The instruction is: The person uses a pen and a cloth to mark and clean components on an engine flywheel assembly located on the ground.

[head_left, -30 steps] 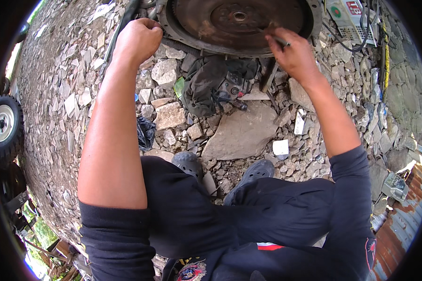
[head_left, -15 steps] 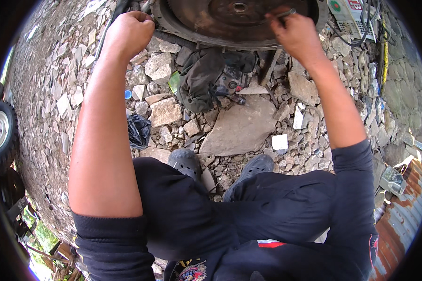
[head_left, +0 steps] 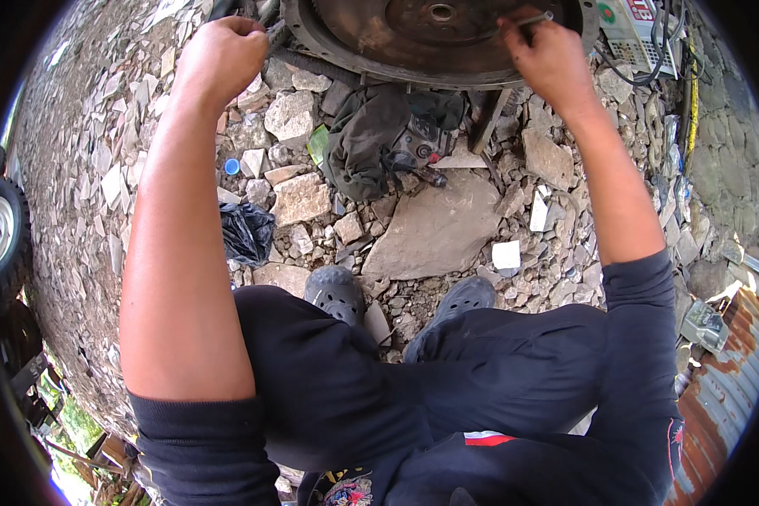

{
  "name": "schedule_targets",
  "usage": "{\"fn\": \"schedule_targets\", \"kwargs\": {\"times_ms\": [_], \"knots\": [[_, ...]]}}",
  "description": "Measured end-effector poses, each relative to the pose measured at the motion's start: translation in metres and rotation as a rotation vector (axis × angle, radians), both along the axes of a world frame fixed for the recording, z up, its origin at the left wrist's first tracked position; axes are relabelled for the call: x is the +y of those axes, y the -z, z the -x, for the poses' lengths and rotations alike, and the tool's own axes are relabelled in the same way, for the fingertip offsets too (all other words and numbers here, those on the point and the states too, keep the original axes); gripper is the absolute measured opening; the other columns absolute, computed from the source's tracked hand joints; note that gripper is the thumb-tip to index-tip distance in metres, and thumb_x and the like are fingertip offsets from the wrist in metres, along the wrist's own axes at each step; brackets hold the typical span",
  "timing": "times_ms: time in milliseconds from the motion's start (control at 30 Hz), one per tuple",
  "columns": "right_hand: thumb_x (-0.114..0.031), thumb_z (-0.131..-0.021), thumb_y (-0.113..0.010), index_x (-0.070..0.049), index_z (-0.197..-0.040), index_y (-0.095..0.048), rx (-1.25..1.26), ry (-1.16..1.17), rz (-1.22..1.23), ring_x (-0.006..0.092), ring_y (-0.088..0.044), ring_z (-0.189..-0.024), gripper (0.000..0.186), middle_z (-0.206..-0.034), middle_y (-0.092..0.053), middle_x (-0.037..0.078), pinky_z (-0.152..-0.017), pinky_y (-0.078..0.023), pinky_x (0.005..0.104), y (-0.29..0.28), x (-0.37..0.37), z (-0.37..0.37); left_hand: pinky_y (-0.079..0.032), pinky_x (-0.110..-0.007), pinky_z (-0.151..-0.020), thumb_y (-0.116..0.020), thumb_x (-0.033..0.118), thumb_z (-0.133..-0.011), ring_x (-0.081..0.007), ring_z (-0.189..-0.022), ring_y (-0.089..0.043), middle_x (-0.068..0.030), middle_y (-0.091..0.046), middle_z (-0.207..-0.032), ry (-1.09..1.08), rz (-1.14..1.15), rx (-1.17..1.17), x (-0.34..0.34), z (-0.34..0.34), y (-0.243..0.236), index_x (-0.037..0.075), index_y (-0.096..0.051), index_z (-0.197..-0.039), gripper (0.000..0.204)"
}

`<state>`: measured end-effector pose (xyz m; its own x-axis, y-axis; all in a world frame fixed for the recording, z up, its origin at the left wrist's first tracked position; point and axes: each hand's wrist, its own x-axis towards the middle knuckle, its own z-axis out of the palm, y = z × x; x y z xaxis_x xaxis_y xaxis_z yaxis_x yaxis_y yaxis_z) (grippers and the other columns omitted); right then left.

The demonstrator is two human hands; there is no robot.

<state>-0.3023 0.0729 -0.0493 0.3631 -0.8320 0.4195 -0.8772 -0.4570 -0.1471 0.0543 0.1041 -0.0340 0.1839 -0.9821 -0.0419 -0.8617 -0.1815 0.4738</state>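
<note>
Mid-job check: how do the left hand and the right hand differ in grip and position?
The left hand is curled with no held thing visible, while the right hand grips a slim rod. In this view, the left hand sits outside the round metal disc, off its left edge; the right hand overlaps the disc's right side. Both are bare.

A black plastic bag (head_left: pixel 247 234) lies near a blue cap (head_left: pixel 232 167); a rusty corrugated sheet (head_left: pixel 725 395) sits lower right.
</note>
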Motion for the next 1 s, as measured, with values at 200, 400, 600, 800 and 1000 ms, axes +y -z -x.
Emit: {"fn": "schedule_targets", "kwargs": {"times_ms": [200, 400, 600, 800, 1000], "knots": [[-0.031, -0.092, -0.059, -0.008, -0.098, -0.070, 0.027, 0.077, -0.157, 0.0353, -0.067, -0.079, 0.025, -0.085, -0.070, 0.015, -0.067, -0.052, 0.0409, -0.012, 0.002, 0.004, -0.048, -0.032, -0.085, -0.058, 0.026, -0.083, -0.0195, -0.089, -0.065, -0.0115, -0.071, -0.095, 0.011, -0.029, 0.023, -0.003, 0.003, 0.001, 0.008, -0.070, -0.112, 0.037], [-0.030, -0.090, -0.060, -0.005, -0.096, -0.069, -0.190, 0.157, -0.429, 0.0321, -0.066, -0.065, 0.027, -0.068, -0.066, 0.013, -0.062, -0.050, 0.0383, -0.015, 0.007, -0.018, -0.050, -0.036, -0.087, -0.056, 0.028, -0.080, -0.0285, -0.091, -0.068, -0.0160, -0.071, -0.094, -0.038, 0.003, 0.029, 0.000, 0.001, -0.004, 0.010, -0.071, -0.107, 0.036], [-0.014, -0.089, -0.055, 0.001, -0.094, -0.064, 0.196, 0.149, -0.201, 0.0399, -0.065, -0.082, 0.018, -0.087, -0.066, 0.023, -0.073, -0.052, 0.0454, -0.039, 0.008, -0.019, -0.047, -0.032, -0.088, -0.058, 0.026, -0.084, -0.0198, -0.092, -0.065, -0.0120, -0.071, -0.097, -0.039, -0.066, 0.030, 0.001, 0.007, -0.008, 0.008, -0.070, -0.112, 0.036], [-0.029, -0.088, -0.058, -0.006, -0.094, -0.068, 0.064, -0.033, -0.236, 0.0408, -0.064, -0.078, 0.026, -0.075, -0.065, 0.021, -0.072, -0.052, 0.0473, -0.007, 0.015, -0.041, -0.047, -0.032, -0.089, -0.057, 0.025, -0.084, -0.0195, -0.094, -0.064, -0.0115, -0.070, -0.099, -0.068, -0.081, 0.022, 0.002, -0.006, -0.008, 0.009, -0.070, -0.112, 0.035], [-0.026, -0.086, -0.060, -0.005, -0.093, -0.068, -0.114, -0.065, -0.184, 0.0362, -0.065, -0.071, 0.023, -0.073, -0.066, 0.018, -0.067, -0.054, 0.0429, -0.023, 0.029, -0.029, -0.050, -0.035, -0.087, -0.056, 0.028, -0.080, -0.0253, -0.091, -0.068, -0.0152, -0.071, -0.093, -0.064, -0.028, 0.073, 0.002, -0.007, -0.003, 0.010, -0.070, -0.111, 0.039]]}}
